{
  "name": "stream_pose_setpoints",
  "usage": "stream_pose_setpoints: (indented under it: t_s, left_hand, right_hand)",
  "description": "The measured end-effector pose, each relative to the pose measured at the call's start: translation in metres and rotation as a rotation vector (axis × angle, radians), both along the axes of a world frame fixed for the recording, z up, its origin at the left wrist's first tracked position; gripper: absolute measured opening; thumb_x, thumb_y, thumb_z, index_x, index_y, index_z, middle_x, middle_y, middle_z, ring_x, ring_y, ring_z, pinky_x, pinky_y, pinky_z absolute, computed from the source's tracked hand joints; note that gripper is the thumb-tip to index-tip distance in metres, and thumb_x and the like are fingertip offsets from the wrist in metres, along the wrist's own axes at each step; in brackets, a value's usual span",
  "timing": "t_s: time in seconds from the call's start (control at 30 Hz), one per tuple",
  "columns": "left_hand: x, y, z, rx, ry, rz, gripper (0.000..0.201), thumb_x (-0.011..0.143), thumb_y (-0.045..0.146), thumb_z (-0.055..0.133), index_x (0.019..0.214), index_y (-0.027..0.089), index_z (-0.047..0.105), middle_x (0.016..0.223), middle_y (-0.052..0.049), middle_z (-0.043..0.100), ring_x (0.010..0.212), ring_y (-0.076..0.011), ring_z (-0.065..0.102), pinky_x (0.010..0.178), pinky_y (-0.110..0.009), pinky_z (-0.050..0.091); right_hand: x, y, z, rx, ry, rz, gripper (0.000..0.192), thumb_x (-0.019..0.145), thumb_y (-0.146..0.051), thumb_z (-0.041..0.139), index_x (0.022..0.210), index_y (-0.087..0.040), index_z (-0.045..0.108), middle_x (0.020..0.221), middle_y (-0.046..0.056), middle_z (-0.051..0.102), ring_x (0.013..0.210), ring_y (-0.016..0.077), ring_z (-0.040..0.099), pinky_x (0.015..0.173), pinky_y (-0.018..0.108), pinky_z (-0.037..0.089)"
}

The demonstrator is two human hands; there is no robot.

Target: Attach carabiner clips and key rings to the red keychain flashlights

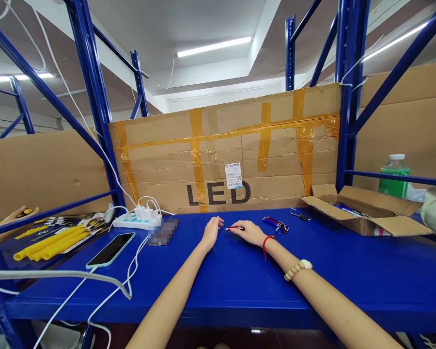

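Observation:
My right hand rests on the blue table, its fingers closed round a slim red-and-black pen that points left. Just left of the pen's tip is my left hand, on its side with the fingers loosely bent and slightly apart; I see nothing held in it. Right of my right hand lie blue and red pen-like pieces. Beyond them is a small dark metallic item, too small to name. A red cord and a beaded bracelet circle my right wrist and forearm.
An open cardboard box with pens inside stands at the right. To the left are a phone, a power strip and loose white cables. Yellow tubes and another person's hand are at the far left. Cardboard walls the back.

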State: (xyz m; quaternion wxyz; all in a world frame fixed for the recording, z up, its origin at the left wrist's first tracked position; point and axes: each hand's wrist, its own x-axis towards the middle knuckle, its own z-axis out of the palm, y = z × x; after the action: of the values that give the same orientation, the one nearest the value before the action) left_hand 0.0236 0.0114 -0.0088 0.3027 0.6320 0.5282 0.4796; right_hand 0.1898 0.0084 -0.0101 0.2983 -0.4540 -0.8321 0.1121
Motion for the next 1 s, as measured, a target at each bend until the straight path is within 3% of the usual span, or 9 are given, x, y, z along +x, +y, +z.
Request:
stream_pose_setpoints:
  t_s: [0.13,0.33,0.53,0.77,1.0]
  left_hand:
    - [-0.002,-0.005,0.0,0.033,0.11,0.02,0.031,0.089,0.03,0.03,0.079,0.019,0.058,0.089,-0.006,0.064,0.092,-0.0195,0.056,0.089,-0.036,0.037]
    - [-0.007,-0.013,0.002,0.088,0.155,0.025,0.021,0.083,0.033,0.045,0.068,0.021,0.055,0.09,-0.004,0.063,0.104,-0.0237,0.049,0.099,-0.039,0.025]
    - [-0.004,0.0,0.001,0.012,-0.032,0.017,0.038,0.092,0.038,0.028,0.081,0.017,0.058,0.085,-0.006,0.063,0.082,-0.0165,0.058,0.08,-0.031,0.042]
    - [-0.002,0.003,0.005,-0.143,-0.212,-0.032,0.046,0.093,0.037,0.018,0.092,0.012,0.057,0.084,-0.008,0.065,0.069,-0.0136,0.061,0.065,-0.027,0.044]
    - [-0.004,0.002,0.007,-0.161,-0.256,-0.037,0.045,0.092,0.036,0.019,0.09,0.013,0.058,0.08,-0.007,0.066,0.068,-0.014,0.062,0.064,-0.026,0.045]
  right_hand:
    - [0.0,-0.006,0.001,0.001,-0.029,-0.016,0.025,0.083,-0.04,0.049,0.094,-0.026,0.066,0.1,0.001,0.066,0.092,0.0185,0.059,0.074,0.027,0.043]
    - [-0.001,-0.016,0.007,-0.028,-0.09,-0.049,0.031,0.09,-0.037,0.035,0.094,-0.024,0.062,0.076,0.001,0.067,0.074,0.017,0.061,0.064,0.027,0.041]
    - [-0.001,-0.013,0.005,-0.029,-0.129,-0.01,0.028,0.089,-0.034,0.038,0.101,-0.025,0.062,0.1,0.003,0.066,0.09,0.0204,0.059,0.071,0.029,0.041]
    - [0.0,-0.011,0.006,0.003,-0.146,0.016,0.029,0.087,-0.043,0.043,0.095,-0.027,0.066,0.091,0.002,0.068,0.087,0.0206,0.061,0.07,0.027,0.042]
    - [0.0,-0.013,0.008,0.023,-0.165,0.03,0.022,0.084,-0.038,0.05,0.092,-0.028,0.068,0.097,0.002,0.067,0.092,0.0212,0.059,0.076,0.028,0.042]
